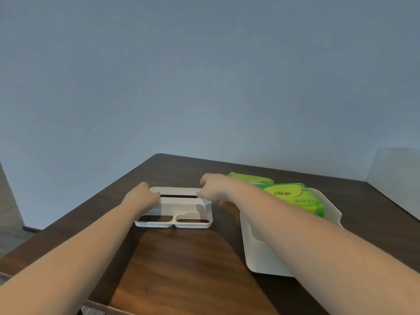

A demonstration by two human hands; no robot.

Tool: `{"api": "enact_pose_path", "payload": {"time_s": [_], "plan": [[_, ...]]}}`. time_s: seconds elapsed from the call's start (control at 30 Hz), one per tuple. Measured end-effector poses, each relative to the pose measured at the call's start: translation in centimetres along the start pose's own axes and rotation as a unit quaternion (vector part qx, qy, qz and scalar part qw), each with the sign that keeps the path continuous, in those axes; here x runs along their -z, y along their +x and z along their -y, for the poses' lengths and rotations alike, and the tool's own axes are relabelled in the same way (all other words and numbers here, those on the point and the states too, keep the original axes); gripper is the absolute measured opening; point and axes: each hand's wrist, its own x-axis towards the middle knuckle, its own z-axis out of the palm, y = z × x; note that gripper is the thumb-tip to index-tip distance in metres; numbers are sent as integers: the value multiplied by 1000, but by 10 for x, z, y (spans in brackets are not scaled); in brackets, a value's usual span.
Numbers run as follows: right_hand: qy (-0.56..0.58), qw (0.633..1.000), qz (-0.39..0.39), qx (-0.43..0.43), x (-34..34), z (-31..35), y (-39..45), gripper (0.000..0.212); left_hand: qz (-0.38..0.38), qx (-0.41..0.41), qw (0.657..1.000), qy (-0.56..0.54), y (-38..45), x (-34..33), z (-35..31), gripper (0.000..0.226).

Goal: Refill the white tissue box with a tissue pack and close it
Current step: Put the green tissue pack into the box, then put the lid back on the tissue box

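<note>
A white tissue box (181,209) with a dark slot on top and two front compartments stands on the dark wooden table (181,264). My left hand (142,196) grips its left end and my right hand (216,189) grips its right end, fingers curled over the top edges. Green tissue packs (293,196) lie in a white tray (261,258) to the right, partly behind my right forearm.
The table's far corner (160,155) lies just beyond the box, with a blue-grey wall behind. A pale panel (395,176) stands at the far right. The table's left edge drops off to the floor (11,235).
</note>
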Motion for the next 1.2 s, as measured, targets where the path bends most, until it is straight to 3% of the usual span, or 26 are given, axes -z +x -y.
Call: {"api": "enact_pose_path", "payload": {"time_s": [0.27, 0.5, 0.63, 0.67, 0.73, 0.83, 0.97, 1.1, 1.2], "plan": [[39, 995, 50, -83, -19, 5, 22, 45, -8, -10, 999, -43, -7, -3, 0, 52], [112, 988, -66, -82, 1, 3, 22, 41, -52, -11, 994, -100, -13, 7, -11, 51], [149, 979, -117, -81, 30, -9, 12, 11, -80, -43, 987, -134, -18, 18, -31, 10], [157, 975, -133, -85, 37, -14, 8, 8, -83, -53, 985, -144, -20, 20, -37, 14], [167, 968, -159, -99, 52, -27, -1, 21, -89, -65, 980, -164, -26, 22, -51, 13], [186, 958, -183, -118, 68, -54, -17, 28, -72, -74, 973, -206, -42, 18, -74, 12], [123, 960, -187, -166, 78, -92, -45, 24, -28, -69, 961, -265, -64, 4, -105, 31], [89, 962, -170, -196, 77, -129, -75, 19, 8, -86, 964, -250, -87, -13, -134, 16], [116, 949, -184, -227, 72, -155, -87, 15, 24, -98, 967, -234, -98, -28, -147, 17]]}}
